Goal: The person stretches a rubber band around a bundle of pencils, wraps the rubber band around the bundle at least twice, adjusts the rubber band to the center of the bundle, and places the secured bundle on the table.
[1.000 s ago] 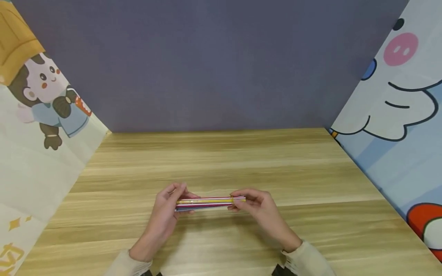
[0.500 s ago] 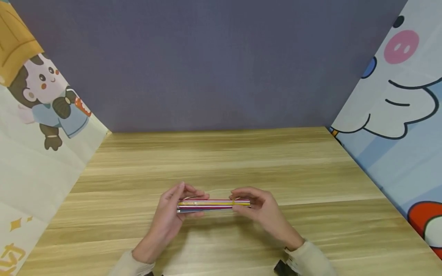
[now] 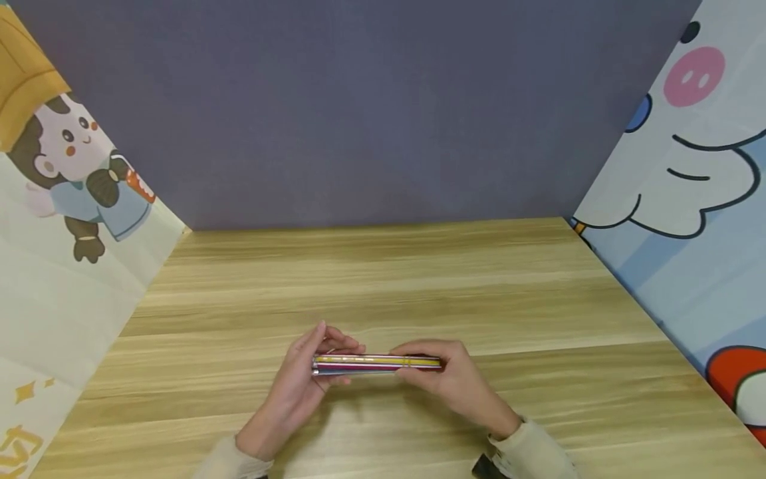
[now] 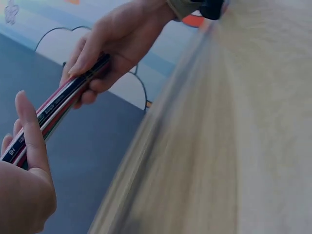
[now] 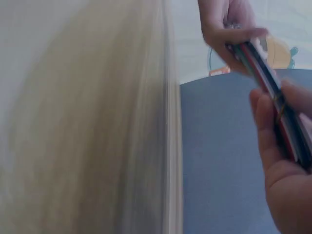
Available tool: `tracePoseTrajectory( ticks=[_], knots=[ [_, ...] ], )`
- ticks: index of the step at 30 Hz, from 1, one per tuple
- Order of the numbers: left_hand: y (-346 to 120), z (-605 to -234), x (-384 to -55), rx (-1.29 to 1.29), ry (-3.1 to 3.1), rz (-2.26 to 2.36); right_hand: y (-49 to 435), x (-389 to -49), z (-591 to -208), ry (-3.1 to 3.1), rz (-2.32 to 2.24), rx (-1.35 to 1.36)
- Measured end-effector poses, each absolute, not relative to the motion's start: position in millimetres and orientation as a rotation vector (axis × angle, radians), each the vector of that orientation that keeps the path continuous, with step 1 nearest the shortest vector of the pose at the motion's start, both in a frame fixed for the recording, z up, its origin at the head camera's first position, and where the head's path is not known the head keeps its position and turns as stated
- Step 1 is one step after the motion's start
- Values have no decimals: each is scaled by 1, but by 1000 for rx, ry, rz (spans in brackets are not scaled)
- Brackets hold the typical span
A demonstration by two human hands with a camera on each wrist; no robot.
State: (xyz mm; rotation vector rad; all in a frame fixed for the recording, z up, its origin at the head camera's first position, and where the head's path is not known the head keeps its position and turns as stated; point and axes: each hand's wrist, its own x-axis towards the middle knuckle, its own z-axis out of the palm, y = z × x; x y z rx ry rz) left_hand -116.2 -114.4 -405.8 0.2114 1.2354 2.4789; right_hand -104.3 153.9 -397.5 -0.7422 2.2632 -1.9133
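Note:
A bundle of striped pencils (image 3: 371,364) lies level above the table, with a thin rubber band (image 5: 279,108) round it toward its right end. My left hand (image 3: 297,382) holds the left end, its thumb on the near face and its fingers behind. My right hand (image 3: 459,380) grips the banded right end between thumb and fingers, and the palm covers the tip. Dark barrels with red and white edges show on the pencils (image 4: 56,105) in the left wrist view. Part of the left hand (image 4: 27,195) is cut off by the frame there.
A wood-grain table (image 3: 383,279) lies under both hands. A dark grey panel (image 3: 371,113) stands along its back edge. Cartoon-printed sheets flank it, a cream one (image 3: 54,299) on the left and a light blue one (image 3: 706,293) on the right.
Both hands have shifted slightly right and nearer with the pencils. My right hand has moved from a fingertip hold near the band to a fuller grip over the right end.

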Motion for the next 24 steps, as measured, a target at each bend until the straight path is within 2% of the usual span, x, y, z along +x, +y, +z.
tracePoseTrajectory(
  ticks=[7,18,24],
  knots=[
    [-120,-400,-117,217,1286,2481,156,-107,-397,2402,-1884,-872],
    [-115,-409,-115,84,1258,2472,159,-108,-401,2820,-1479,-1239],
    [-107,-411,-113,206,1172,2392,155,-105,-402,2818,-1338,-1330]
  ],
)
